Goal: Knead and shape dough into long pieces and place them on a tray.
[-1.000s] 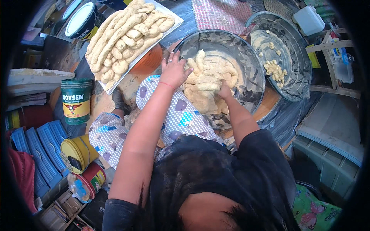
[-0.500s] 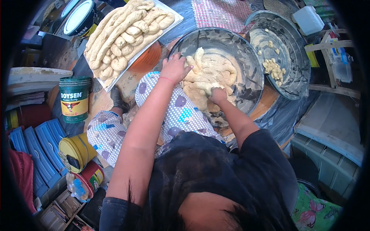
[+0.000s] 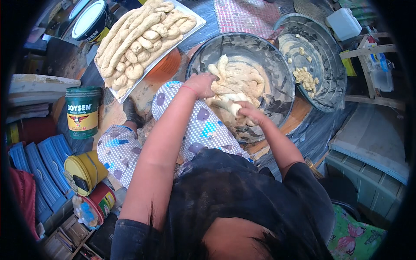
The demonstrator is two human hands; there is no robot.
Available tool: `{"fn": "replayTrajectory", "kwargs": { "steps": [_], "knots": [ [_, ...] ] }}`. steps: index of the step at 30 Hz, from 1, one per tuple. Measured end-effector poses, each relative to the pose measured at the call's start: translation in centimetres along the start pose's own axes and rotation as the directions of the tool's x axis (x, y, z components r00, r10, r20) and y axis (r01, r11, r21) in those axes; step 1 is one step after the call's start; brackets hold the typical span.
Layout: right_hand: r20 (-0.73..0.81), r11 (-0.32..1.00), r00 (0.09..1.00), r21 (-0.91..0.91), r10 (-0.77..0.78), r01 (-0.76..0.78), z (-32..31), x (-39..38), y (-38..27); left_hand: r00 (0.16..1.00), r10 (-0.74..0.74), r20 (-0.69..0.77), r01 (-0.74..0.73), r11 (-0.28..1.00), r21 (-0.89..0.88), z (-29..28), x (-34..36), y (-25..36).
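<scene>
A mass of pale, floury dough (image 3: 245, 80) lies in a wide dark basin (image 3: 281, 102) in front of me. My right hand (image 3: 251, 113) is closed around the right end of a thick strip of dough (image 3: 227, 105) at the near side of the mass. On the left side, inside the basin's rim, my left hand (image 3: 202, 85) has its fingers curled down onto the dough, with the fingertips partly hidden. Beside the basin, at the far left, a white tray (image 3: 190, 32) bears a heap of long dough ropes (image 3: 130, 41).
A second dark basin (image 3: 331, 93) with small dough pieces (image 3: 305, 79) stands at the right. An orange round container (image 3: 164, 65) sits between tray and basin. Buckets, including a green one (image 3: 82, 112) and a yellow one (image 3: 86, 171), line the left. A pink woven mat (image 3: 247, 15) lies beyond.
My right hand has drawn back from pressing into the dough and now grips the end of a raised strip. My left hand has shifted slightly right and nearer, its fingers more curled.
</scene>
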State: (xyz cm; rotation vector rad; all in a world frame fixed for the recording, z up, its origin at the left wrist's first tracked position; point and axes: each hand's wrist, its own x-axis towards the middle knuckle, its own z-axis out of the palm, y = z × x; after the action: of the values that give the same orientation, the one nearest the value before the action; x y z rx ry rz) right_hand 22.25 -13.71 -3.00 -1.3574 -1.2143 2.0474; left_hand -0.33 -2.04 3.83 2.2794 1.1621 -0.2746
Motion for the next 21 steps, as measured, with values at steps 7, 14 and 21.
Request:
{"fn": "replayTrajectory", "kwargs": {
  "steps": [7,14,21],
  "knots": [
    [0.076,0.916,0.955,0.314,-0.287,0.25,1.7,-2.9,-12.0,0.921,0.14,0.363,-0.036,0.96,-0.278,-1.4,-0.5,1.7],
    [-0.045,0.5,0.584,0.465,-0.81,0.73,0.6,-5.5,-20.2,0.9,0.354,0.256,-0.124,0.77,-0.626,0.0,-0.1,1.7],
    [-0.193,0.875,0.889,0.185,-0.415,0.448,0.0,-4.8,-20.5,0.983,-0.182,0.002,0.085,0.453,-0.887,-1.0,0.5,0.0]
  ]
}}
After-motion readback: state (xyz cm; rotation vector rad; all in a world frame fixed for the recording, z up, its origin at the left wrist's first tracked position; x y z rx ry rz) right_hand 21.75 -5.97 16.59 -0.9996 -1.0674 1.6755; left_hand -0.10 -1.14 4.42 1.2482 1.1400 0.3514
